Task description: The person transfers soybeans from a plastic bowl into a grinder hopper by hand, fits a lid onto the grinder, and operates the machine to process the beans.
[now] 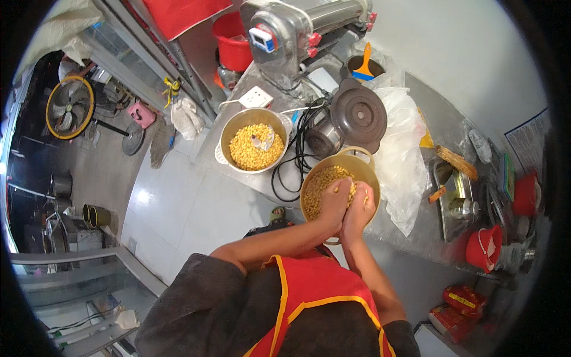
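Over a beige two-handled pot (376, 196), my left hand (335, 203) and my right hand (358, 209) are pressed together, cupped around some yellow soaked beans (354, 189). More beans (317, 189) lie in the pot below them. To the left on the metal counter stands a grinder bowl (225, 125) with similar beans (254, 154) around a central blade (266, 142). A dark round lid (360, 115) rests on a grinder motor base (322, 137) behind the pot. The palms and some fingertips are hidden from view.
Black cables (292, 172) run between bowl and pot. A clear plastic bag (399, 165) lies right of the pot. Farther back are a dough-rolling machine (285, 44), a socket strip (255, 97) and a container with an orange-handled brush (366, 62). A metal tray (439, 201) sits at right.
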The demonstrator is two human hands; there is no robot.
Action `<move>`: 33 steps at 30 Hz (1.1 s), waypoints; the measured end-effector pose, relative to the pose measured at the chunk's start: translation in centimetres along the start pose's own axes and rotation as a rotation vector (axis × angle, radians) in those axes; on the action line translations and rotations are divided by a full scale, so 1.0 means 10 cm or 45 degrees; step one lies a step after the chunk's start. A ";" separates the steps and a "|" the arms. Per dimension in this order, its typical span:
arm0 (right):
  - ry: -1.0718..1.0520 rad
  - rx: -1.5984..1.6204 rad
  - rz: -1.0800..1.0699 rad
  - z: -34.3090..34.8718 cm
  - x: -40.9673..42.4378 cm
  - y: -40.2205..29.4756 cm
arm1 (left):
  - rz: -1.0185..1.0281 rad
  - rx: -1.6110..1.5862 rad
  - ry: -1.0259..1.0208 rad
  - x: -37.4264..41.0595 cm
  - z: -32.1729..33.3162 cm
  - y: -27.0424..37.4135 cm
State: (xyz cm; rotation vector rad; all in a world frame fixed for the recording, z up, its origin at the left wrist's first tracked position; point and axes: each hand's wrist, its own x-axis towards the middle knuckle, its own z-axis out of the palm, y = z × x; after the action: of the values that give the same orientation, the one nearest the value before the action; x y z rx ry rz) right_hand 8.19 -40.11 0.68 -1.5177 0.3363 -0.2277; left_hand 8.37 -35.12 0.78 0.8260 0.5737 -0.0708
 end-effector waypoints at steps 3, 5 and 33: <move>0.067 0.040 0.077 -0.03 -0.05 0.09 | -0.003 0.038 0.090 -0.09 0.07 0.05; 0.047 0.037 0.046 -0.03 -0.09 0.05 | -0.022 0.030 0.105 -0.19 0.06 0.10; -1.011 -0.212 0.527 2.27 0.32 -0.09 | 0.002 -0.376 0.144 0.86 -1.63 1.97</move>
State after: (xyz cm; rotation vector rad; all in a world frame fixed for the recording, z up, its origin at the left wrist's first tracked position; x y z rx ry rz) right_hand 19.27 -20.07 1.77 -1.5383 0.0214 0.7323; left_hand 13.68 -8.71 0.97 0.5454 0.6720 0.0614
